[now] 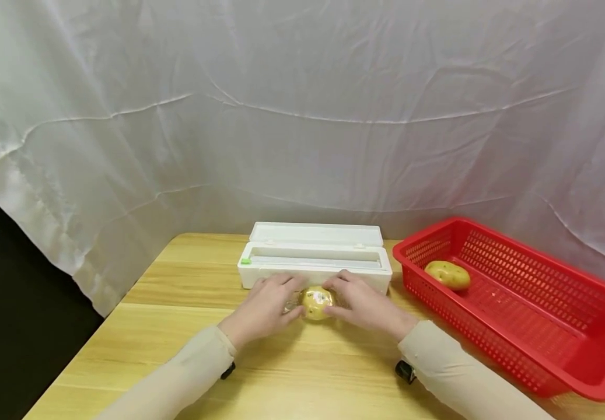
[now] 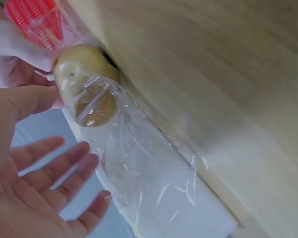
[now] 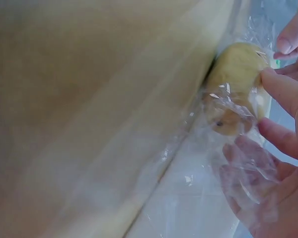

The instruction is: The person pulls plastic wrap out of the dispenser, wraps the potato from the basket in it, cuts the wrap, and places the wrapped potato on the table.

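Five fingers of our left hand [image 1: 266,306] lie apart, thumb at the potato [image 1: 317,302], which we see in film [image 2: 139,163] on the table [image 1: 176,294] before the box [image 1: 378,282]; our right hand [image 1: 367,306], fingers also apart, touches it; then a basket [image 1: 465,324] holds another potato [image 1: 448,275].

Red basket [image 1: 491,338] sits at the right of the table [image 1: 176,315], perforated walls, long axis running diagonally. One yellow potato [image 1: 447,275] in it, lying at the left end near the front wall. Tabletop is light wood grain, rounded far-left corner. Backdrop: pale grey, slightly shiny cloth [image 1: 302,157], hung behind and down the left, creases running across. Dark area [image 1: 13,315] at far left past the cloth edge; contents unreadable.
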`<state>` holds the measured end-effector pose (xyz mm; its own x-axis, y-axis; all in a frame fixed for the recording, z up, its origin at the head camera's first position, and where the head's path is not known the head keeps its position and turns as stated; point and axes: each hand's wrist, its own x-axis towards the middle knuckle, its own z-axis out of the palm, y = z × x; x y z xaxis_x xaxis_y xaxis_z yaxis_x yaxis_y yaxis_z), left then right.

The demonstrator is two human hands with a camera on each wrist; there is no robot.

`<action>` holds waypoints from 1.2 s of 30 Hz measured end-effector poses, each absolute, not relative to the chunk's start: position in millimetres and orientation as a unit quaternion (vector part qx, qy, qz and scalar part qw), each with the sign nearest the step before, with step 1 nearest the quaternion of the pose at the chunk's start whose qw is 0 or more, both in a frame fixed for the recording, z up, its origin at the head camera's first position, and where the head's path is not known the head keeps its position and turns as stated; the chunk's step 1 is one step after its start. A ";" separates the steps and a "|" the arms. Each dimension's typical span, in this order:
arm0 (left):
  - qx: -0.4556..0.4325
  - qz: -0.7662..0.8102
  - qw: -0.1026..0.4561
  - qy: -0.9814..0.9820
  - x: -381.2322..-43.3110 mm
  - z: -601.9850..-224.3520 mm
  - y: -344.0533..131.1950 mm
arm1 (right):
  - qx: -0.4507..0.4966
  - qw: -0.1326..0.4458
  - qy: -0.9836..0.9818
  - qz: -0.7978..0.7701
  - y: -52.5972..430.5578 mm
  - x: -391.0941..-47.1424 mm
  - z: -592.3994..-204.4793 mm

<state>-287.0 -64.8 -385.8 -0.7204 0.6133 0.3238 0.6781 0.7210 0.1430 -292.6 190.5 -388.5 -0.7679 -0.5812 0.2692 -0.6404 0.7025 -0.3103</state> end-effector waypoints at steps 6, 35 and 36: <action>-0.397 -0.091 0.155 -0.900 -280.9 -384.5 -63.1 | 0.328 0.087 -0.921 0.193 197.0 -287.5 -381.7; -0.405 -0.071 0.130 -0.902 -278.5 -390.3 -71.2 | 0.334 0.098 -0.925 0.153 197.0 -286.7 -382.9; -0.405 -0.074 0.132 -0.901 -278.3 -389.8 -71.9 | 0.335 0.101 -0.924 0.151 196.8 -286.5 -382.8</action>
